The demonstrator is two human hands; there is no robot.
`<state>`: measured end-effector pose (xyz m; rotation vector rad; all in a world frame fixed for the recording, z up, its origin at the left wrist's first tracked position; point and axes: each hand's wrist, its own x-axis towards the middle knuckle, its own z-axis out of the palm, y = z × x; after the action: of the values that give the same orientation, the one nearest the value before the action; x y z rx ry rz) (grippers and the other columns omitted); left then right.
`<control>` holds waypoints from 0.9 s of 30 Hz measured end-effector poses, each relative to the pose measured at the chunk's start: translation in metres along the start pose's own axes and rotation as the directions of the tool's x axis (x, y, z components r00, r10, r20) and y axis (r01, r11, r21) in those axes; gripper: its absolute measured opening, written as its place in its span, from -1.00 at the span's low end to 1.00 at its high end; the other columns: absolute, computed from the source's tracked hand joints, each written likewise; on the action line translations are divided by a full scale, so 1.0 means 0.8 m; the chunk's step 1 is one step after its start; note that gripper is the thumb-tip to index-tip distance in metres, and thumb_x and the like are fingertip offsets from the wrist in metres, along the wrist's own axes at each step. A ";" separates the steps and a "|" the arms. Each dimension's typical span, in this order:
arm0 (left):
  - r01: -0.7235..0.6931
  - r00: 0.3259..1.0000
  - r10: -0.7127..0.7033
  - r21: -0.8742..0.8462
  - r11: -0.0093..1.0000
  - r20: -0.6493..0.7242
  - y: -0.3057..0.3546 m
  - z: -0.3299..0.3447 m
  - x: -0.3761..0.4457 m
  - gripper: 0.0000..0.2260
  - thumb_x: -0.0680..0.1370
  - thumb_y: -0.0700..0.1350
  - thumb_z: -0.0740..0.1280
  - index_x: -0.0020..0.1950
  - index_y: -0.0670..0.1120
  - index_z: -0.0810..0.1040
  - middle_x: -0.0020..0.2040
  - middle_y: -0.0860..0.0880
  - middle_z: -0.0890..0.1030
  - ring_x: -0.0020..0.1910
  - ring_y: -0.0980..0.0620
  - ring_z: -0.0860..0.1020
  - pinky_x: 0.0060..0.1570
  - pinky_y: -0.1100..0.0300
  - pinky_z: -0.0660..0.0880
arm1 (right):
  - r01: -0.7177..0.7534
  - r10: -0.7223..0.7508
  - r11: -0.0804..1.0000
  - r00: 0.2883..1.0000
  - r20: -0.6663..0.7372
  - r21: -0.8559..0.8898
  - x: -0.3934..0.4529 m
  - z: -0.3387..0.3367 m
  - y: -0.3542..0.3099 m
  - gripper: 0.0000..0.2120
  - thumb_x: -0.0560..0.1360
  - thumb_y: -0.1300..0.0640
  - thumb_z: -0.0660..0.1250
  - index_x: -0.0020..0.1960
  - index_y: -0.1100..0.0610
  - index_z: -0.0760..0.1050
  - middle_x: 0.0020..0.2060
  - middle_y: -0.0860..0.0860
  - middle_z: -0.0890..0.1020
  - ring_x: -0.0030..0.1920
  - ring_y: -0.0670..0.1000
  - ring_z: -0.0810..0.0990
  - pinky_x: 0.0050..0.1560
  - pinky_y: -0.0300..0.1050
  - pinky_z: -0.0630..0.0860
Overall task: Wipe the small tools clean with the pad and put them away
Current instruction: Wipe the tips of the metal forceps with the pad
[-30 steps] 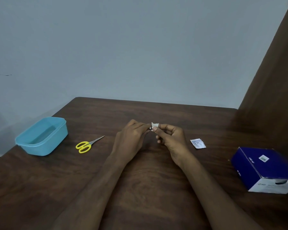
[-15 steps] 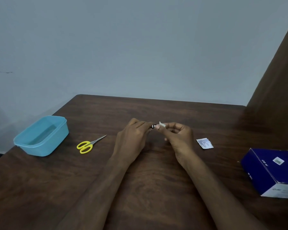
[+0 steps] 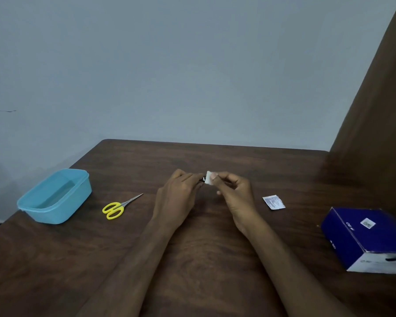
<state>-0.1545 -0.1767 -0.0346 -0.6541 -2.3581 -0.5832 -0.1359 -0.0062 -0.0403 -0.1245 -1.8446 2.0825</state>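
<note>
Dark wood grain runs across the table (image 3: 204,259) under us, with a plain grey-blue wall behind its far edge. At the middle of the table our left hand (image 3: 176,197) pinches a small dark tool (image 3: 202,179), mostly hidden in the fingers, while our right hand (image 3: 232,193) pinches the white pad (image 3: 208,180) against its tip, both held just above the wood. We judge this to be the wiping step on that first tool. Yellow scissors (image 3: 118,207) lie untouched toward the left edge, beside the blue container (image 3: 55,196) near the left corner. A torn sachet (image 3: 273,202) lies to the right, a dark blue box (image 3: 368,239) by the right edge. Next, we should carry the wiped tool across to the container, then fetch the scissors.
</note>
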 end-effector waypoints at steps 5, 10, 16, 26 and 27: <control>-0.044 0.999 0.044 -0.038 0.998 -0.004 0.000 -0.004 -0.004 -0.78 0.66 0.04 0.30 0.26 0.15 0.65 -0.04 0.19 0.65 0.04 0.10 0.54 -0.46 0.13 0.46 | -0.017 0.019 0.996 1.000 -0.012 0.085 -0.006 -0.001 -0.005 -0.88 0.51 0.22 0.58 0.03 0.19 0.74 -0.18 0.11 0.77 -0.27 -0.02 0.64 -0.20 -0.16 0.62; -0.038 0.999 0.038 -0.037 0.999 0.004 0.002 -0.006 -0.003 -0.75 0.67 0.06 0.30 0.30 0.17 0.66 -0.07 0.17 0.61 0.02 0.15 0.53 -0.44 0.14 0.46 | -0.040 0.040 0.996 0.999 0.004 0.080 -0.004 -0.003 -0.007 -0.89 0.54 0.23 0.55 0.05 0.22 0.73 -0.21 0.10 0.76 -0.29 -0.04 0.67 -0.20 -0.22 0.61; -0.036 0.999 0.035 -0.056 0.998 -0.019 -0.001 -0.001 -0.004 -0.71 0.66 0.10 0.20 0.23 0.11 0.66 -0.10 0.14 0.62 0.01 0.12 0.53 -0.46 0.04 0.54 | 0.013 -0.014 0.999 0.999 0.035 0.031 -0.011 -0.004 -0.013 -0.87 0.48 0.33 0.57 -0.02 0.17 0.73 -0.17 0.07 0.79 -0.25 -0.09 0.70 -0.19 -0.25 0.60; -0.044 0.999 0.045 -0.073 0.996 0.023 0.004 -0.011 -0.003 -0.76 0.68 0.03 0.29 0.30 0.17 0.64 -0.04 0.16 0.60 0.05 0.14 0.54 -0.44 0.09 0.51 | -0.004 0.003 1.000 0.998 0.066 0.020 -0.011 -0.004 -0.013 -0.92 0.49 0.29 0.57 -0.03 0.19 0.74 -0.16 0.12 0.78 -0.22 -0.03 0.69 -0.13 -0.17 0.63; -0.046 0.999 0.048 -0.084 0.995 0.021 0.004 -0.012 -0.003 -0.77 0.68 -0.01 0.32 0.31 0.16 0.64 -0.03 0.16 0.60 0.06 0.15 0.53 -0.44 0.08 0.52 | -0.008 0.007 1.000 0.998 0.068 0.015 -0.012 -0.003 -0.014 -0.92 0.49 0.30 0.57 -0.04 0.18 0.74 -0.16 0.12 0.78 -0.22 -0.02 0.70 -0.12 -0.16 0.64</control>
<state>-0.1471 -0.1801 -0.0287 -0.7557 -2.3431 -0.6592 -0.1241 -0.0058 -0.0310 -0.0583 -1.8698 2.1300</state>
